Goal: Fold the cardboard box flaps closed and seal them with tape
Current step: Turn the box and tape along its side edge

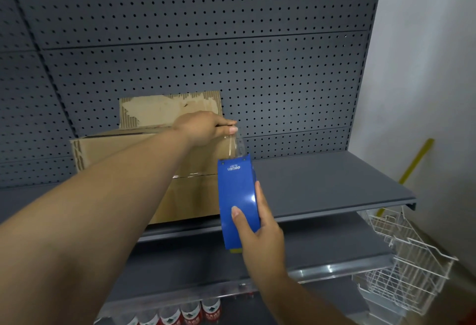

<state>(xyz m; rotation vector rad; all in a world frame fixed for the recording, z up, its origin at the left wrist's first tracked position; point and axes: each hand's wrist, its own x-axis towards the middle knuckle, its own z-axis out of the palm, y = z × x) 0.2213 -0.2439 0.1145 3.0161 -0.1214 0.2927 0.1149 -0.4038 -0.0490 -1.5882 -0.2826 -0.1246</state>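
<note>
A brown cardboard box (190, 196) stands on the grey upper shelf (322, 183), against the pegboard. Its far flap (164, 108) stands upright with a torn face; the nearer flaps lie folded down. My right hand (260, 234) grips a blue tape dispenser (237, 196) in front of the box's right side. A strip of clear tape (233, 144) runs up from the dispenser's top. My left hand (206, 126) pinches the free end of that strip above the box's top right corner. My left forearm hides part of the box front.
A dark grey pegboard wall (206, 41) backs the shelves. A lower shelf (309, 247) lies below, and red-labelled bottles (190, 314) stand at the bottom. White wire baskets (401, 260) hang at the right. A yellow stick (414, 162) leans on the white wall.
</note>
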